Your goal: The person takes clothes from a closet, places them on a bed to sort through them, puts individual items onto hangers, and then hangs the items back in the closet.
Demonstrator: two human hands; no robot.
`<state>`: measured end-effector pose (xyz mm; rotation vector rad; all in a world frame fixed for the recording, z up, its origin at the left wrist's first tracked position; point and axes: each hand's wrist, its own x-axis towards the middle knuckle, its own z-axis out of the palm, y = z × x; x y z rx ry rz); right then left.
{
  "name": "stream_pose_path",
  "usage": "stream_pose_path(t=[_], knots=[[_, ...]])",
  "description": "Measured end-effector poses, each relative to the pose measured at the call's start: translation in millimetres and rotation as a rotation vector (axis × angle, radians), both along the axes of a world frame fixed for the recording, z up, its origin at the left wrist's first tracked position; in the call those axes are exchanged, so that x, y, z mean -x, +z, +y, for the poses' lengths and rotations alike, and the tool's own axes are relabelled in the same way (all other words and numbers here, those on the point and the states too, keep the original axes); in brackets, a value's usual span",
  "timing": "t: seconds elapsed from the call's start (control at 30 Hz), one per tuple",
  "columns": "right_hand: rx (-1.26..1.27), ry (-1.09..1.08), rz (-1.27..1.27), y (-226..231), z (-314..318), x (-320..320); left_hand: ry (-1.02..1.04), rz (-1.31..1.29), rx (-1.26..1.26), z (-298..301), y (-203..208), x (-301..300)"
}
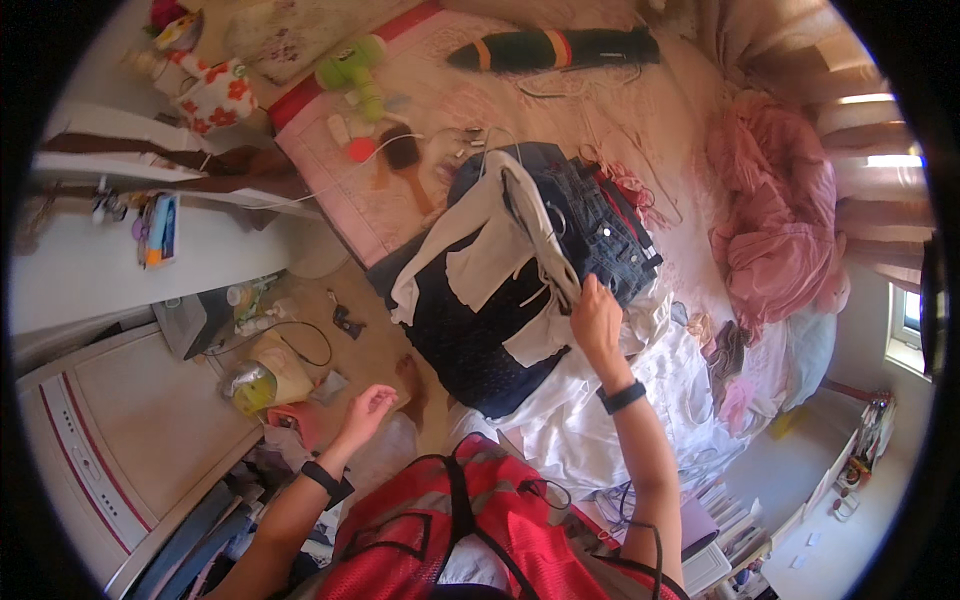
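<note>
A light beige long-sleeved jacket (490, 255) with thin drawstrings lies across a heap of clothes on the bed. My right hand (597, 318) is closed on its right edge. One sleeve stretches toward the lower left. Beneath the jacket is a dark navy garment (455, 350), and blue denim jeans (610, 240) lie beside it. My left hand (368, 412) hovers apart from the clothes, over the floor beside the bed, its fingers loosely bent and holding nothing. White satiny fabric (590, 400) spreads below my right hand.
On the bed are a hairbrush (402, 150), a green plush toy (352, 68), a dark green long cushion (555, 50) and bunched pink bedding (775, 210). A white cabinet (140, 420) stands at left, with bags (280, 375) on the floor near it. Curtains hang at right.
</note>
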<state>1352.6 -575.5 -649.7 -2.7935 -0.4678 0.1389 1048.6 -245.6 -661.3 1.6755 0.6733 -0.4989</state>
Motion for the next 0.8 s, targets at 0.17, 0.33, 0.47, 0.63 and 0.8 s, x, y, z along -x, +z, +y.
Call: stream_pose_path(t=[0.17,0.33,0.47,0.63,0.8], knots=[[0.005,0.036,0.013,81,29,46,0.017,-0.103,0.074,18,29,13],[-0.051,0.014,0.038,198,52,75,0.046,-0.229,0.148,37,82,1],[-0.13,0.125,0.091,292,79,119,-0.043,-0.491,0.092,53,146,-5],[-0.174,0.3,0.099,389,125,179,-0.19,-0.748,0.001,70,229,2],[-0.27,0.448,-0.015,461,165,228,-0.015,-0.924,0.094,88,292,44]])
